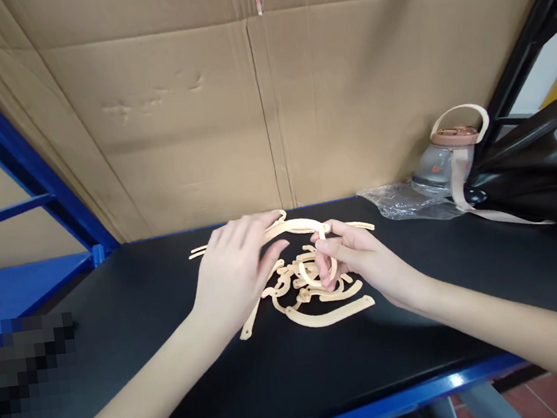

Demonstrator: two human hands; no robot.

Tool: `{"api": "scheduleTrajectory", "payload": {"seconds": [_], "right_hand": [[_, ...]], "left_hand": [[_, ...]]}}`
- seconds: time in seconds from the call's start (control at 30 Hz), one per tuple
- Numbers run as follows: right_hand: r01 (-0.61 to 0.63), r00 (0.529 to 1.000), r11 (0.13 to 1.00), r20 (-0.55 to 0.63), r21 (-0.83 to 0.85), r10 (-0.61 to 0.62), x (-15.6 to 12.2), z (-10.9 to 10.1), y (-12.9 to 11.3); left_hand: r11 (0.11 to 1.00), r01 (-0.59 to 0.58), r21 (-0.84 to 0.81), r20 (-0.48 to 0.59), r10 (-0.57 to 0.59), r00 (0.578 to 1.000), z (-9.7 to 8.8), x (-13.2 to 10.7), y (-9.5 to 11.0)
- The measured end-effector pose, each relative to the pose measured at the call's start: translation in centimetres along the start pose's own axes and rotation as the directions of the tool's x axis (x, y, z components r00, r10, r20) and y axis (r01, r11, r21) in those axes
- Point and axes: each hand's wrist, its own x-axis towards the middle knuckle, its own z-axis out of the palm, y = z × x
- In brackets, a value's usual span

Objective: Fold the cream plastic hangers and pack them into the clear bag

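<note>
Cream strip (298, 225), end hidden behind left hand (231, 261)

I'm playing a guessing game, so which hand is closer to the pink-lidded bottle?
Right. The right hand is left of and in front of the pink-lidded bottle; the left hand is farther left, past the right one.

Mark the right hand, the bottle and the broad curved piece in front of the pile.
Right hand (357, 247): head view, thumb base.
Bottle (438, 160): head view, clear body.
Broad curved piece (325, 318): head view, middle.
</note>
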Motion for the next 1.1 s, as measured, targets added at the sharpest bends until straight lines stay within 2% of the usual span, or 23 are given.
{"api": "scheduleTrajectory", "payload": {"seconds": [0.1, 0.2, 0.3, 0.47, 0.57, 0.63, 0.67, 0.73, 0.8, 0.83, 0.9, 0.97, 1.1], "right_hand": [[0.001, 0.994, 0.997, 0.107, -0.078, 0.007, -0.1, 0.2, 0.5], [0.018, 0.99, 0.987, 0.139, -0.158, 0.004, -0.3, 0.4, 0.8], [0.017, 0.994, 0.978, 0.112, -0.209, 0.007, -0.6, 0.6, 0.8], [-0.153, 0.964, 0.958, 0.178, -0.241, 0.198, -0.7, 0.3, 0.4], [-0.15, 0.964, 0.92, 0.151, -0.361, 0.217, -0.8, 0.5, 0.4], [-0.055, 0.986, 0.854, 0.108, -0.517, 0.128, -1.0, 0.6, 0.5], [0.018, 0.995, 0.788, 0.088, -0.616, 0.046, -1.0, 0.7, 0.6], [0.147, 0.987, 0.583, 0.081, -0.799, -0.137, -1.0, 0.5, 0.7], [0.183, 0.961, 0.377, 0.085, -0.908, -0.263, -0.7, -0.1, 0.6], [0.18, 0.951, 0.31, 0.085, -0.933, -0.297, -0.4, -0.4, 0.6], [0.157, 0.941, 0.245, 0.07, -0.957, -0.33, 0.3, -1.2, 0.6], [0.152, 0.941, 0.231, 0.069, -0.961, -0.333, 0.9, -1.9, 0.9], [0.194, 0.939, 0.244, 0.108, -0.95, -0.327, 1.5, -2.6, 2.2]], "left_hand": [[0.979, -0.147, 0.14, 0.152, 0.126, 0.98, 0.2, -0.4, 1.0], [0.974, -0.202, 0.105, 0.261, 0.169, 0.951, 0.3, -0.9, 1.6], [0.986, -0.13, 0.103, 0.326, 0.09, 0.941, 0.2, -1.3, 2.3], [0.986, -0.049, 0.161, 0.447, -0.028, 0.894, 0.9, -1.7, 3.5], [0.982, 0.047, 0.184, 0.476, -0.131, 0.87, 1.6, -2.0, 4.1], [0.981, 0.144, 0.128, 0.496, -0.189, 0.847, 1.7, -2.0, 4.3], [0.978, 0.199, 0.067, 0.518, -0.205, 0.831, 1.6, -2.0, 4.3], [0.945, 0.316, -0.085, 0.568, -0.214, 0.794, 1.0, -1.6, 3.7], [0.888, 0.421, -0.183, 0.58, -0.248, 0.776, 0.3, -0.9, 2.6], [0.864, 0.464, -0.197, 0.562, -0.288, 0.775, 0.0, -0.6, 1.8], [0.833, 0.53, -0.159, 0.495, -0.397, 0.773, -0.3, 0.0, -0.1], [0.842, 0.524, -0.125, 0.444, -0.425, 0.789, -0.1, 0.1, -2.0], [0.826, 0.545, -0.146, 0.497, -0.415, 0.762, 1.5, -0.6, -4.3]]}}
